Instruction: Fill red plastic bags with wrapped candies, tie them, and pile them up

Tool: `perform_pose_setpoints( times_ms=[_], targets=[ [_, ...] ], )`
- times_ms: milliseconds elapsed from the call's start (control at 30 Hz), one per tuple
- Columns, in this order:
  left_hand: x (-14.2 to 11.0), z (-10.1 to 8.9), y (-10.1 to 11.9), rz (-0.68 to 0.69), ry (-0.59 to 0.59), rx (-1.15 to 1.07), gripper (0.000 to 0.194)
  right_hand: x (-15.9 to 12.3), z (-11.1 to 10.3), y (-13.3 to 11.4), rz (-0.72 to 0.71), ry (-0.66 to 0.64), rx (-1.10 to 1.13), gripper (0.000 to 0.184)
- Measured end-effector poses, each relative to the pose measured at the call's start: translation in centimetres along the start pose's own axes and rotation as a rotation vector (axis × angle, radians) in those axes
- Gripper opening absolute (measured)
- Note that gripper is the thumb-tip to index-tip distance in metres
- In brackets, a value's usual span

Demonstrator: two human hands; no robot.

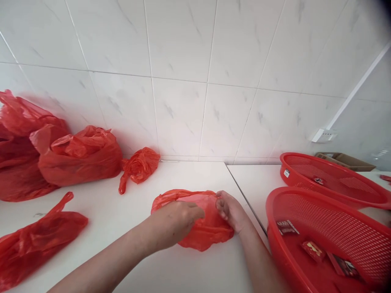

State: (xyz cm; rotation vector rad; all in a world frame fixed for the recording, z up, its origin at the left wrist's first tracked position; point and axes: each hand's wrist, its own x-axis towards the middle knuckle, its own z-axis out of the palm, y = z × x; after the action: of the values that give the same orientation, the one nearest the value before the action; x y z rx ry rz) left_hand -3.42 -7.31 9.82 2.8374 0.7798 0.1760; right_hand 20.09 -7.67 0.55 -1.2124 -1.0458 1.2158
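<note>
A red plastic bag (207,234) lies on the white table in front of me, its mouth spread wide. My right hand (229,209) has its fingers curled around the bag's edge at the right. Over the bag's opening is my left hand (180,221), seen from the back with its fingers bent together. Whatever those fingers may hold is hidden from view. Close by on the right stands a red perforated plastic basket (271,228). Inside it are several small packets, among them a red one (313,251) and a dark one (287,228).
A second red basket (295,185) stands behind the first, near a cardboard box (351,160). Filled red bags (82,162) are against the tiled wall at left, with a small crumpled one (142,165) beside them. Another bag (45,240) lies nearer me.
</note>
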Motion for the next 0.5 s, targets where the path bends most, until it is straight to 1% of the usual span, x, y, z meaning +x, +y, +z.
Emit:
perform_pose_setpoints(
  times_ms=[67,133,200,267,300,367,400,433,500],
  targets=[
    [0.7,0.5,0.0,0.093,0.039,0.050,0.038,-0.1,0.7,-0.6,-0.039,0.043,-0.057,0.034],
    [1.8,1.2,-0.8,0.105,0.039,0.132,0.046,-0.7,1.7,-1.4,-0.114,0.114,-0.178,0.031],
    [2.9,1.9,-1.9,0.046,-0.027,0.204,0.061,-1.7,2.8,-2.1,-0.208,0.213,-0.460,0.026],
    [3.8,2.5,-3.1,-0.026,-0.125,0.230,0.079,-2.8,3.6,-2.1,-0.308,0.265,-0.824,0.014],
    [4.2,2.7,-3.7,-0.061,-0.161,0.230,0.085,-3.2,3.6,-1.9,-0.349,0.255,-0.984,0.015],
    [4.8,3.2,-4.7,-0.145,-0.186,0.220,0.088,-3.7,3.1,-0.8,-0.382,0.167,-1.176,0.040],
    [4.9,3.3,-5.1,-0.190,-0.180,0.206,0.087,-3.7,2.7,-0.3,-0.373,0.116,-1.229,0.048],
    [5.0,3.5,-5.5,-0.229,-0.172,0.189,0.085,-3.7,2.1,0.3,-0.356,0.079,-1.260,0.051],
    [5.0,3.5,-5.8,-0.267,-0.160,0.145,0.079,-3.4,1.1,0.7,-0.356,0.061,-1.279,0.048]
  ],
)
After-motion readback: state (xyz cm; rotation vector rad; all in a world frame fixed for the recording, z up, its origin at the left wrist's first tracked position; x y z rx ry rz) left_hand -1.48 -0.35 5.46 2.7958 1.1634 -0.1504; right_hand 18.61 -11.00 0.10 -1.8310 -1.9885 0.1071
